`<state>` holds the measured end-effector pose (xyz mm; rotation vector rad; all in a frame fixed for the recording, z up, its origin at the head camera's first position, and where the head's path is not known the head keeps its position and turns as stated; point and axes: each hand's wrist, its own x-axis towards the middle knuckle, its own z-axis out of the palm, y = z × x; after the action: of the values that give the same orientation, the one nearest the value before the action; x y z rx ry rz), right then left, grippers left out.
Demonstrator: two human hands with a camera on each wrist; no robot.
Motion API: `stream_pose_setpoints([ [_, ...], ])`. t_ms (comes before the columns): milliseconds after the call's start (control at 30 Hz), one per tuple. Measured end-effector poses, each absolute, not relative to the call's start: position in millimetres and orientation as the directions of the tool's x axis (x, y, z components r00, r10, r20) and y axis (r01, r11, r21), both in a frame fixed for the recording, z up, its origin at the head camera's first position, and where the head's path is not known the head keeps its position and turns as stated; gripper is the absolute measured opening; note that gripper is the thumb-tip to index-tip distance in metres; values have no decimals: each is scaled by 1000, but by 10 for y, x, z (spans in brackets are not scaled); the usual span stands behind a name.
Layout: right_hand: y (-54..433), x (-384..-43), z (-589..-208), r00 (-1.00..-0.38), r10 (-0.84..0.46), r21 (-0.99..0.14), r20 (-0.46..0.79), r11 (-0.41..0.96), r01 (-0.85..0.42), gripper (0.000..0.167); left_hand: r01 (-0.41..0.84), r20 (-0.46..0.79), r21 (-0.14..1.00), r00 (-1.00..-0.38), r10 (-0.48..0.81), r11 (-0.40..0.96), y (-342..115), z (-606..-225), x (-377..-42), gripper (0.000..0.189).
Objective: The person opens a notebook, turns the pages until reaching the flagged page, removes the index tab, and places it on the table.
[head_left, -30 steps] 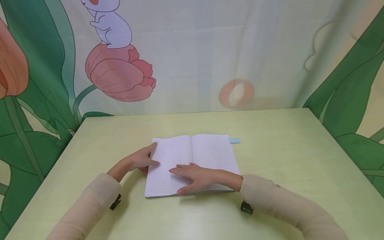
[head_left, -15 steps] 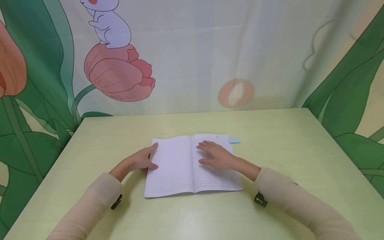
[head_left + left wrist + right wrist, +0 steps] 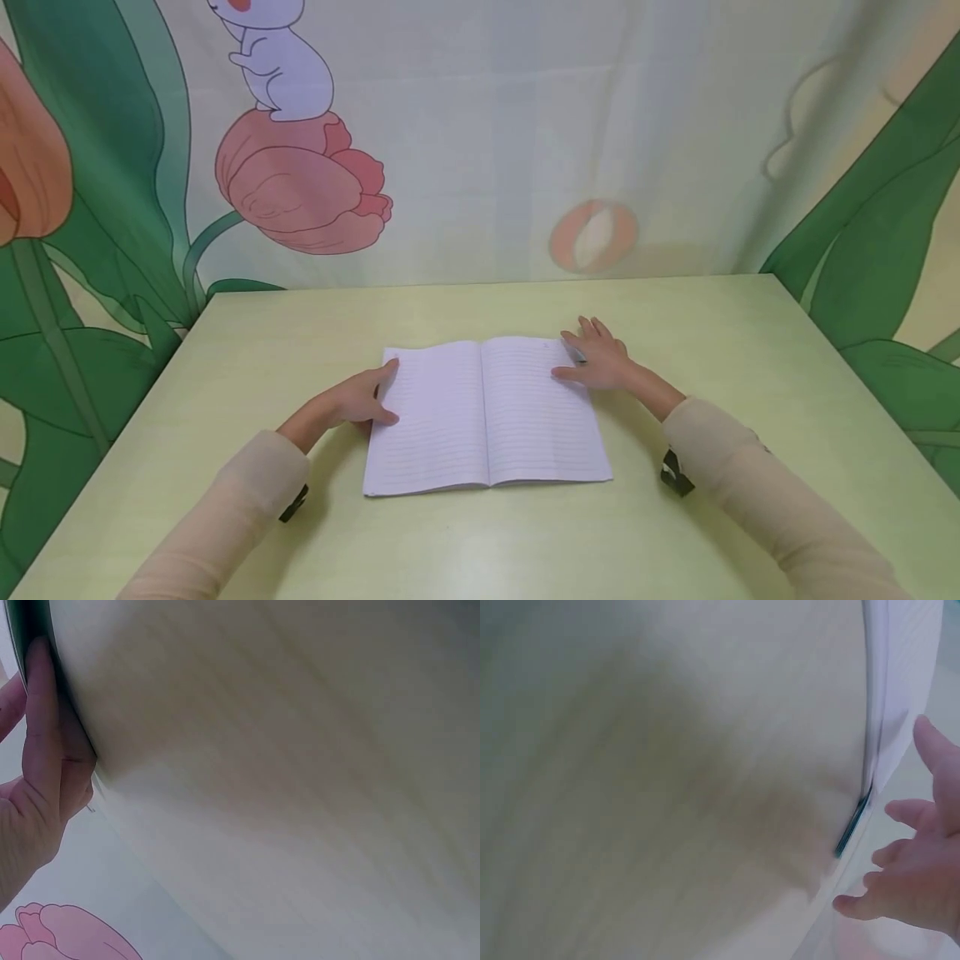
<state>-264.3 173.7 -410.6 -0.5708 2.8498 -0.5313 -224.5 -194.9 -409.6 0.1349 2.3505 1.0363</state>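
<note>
An open notebook (image 3: 442,450) with lined white pages lies flat on the table in the head view. My left hand (image 3: 356,397) grips its left edge, thumb and index finger on the page and other fingers beneath. In the left wrist view, fingers (image 3: 41,742) reach under the notebook's dark green cover (image 3: 34,619). Over the top right corner of the notebook is my right hand (image 3: 602,362), its fingers spread. A blue tab (image 3: 851,826) sticks out from the notebook there, seen in the right wrist view close to the right hand (image 3: 922,847). In the head view that hand mostly hides the tab.
The pale green table (image 3: 480,550) extends around the notebook on all sides. Behind it hangs a curtain (image 3: 465,150) printed with flowers, leaves and a white rabbit. Both forearms wear beige sleeves (image 3: 757,483) and small black wrist devices (image 3: 677,475).
My right hand has moved from across the left page, over the right page, to the top right corner beside the tab. The left hand has stayed at the left edge.
</note>
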Motion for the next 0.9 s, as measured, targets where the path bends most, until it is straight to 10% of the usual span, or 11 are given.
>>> stream_pose_setpoints([
  [500, 1750, -2650, -4158, -905, -406, -243, -125, 897, -369, 62, -131, -454, 711, -835, 309, 691, -1929, -4083, -2249, 94],
  [900, 1634, -2543, -4138, -959, -276, -505, 67, 819, -271, 25, -132, -448, 716, -840, 306, 685, -1952, -4072, -2237, 94],
])
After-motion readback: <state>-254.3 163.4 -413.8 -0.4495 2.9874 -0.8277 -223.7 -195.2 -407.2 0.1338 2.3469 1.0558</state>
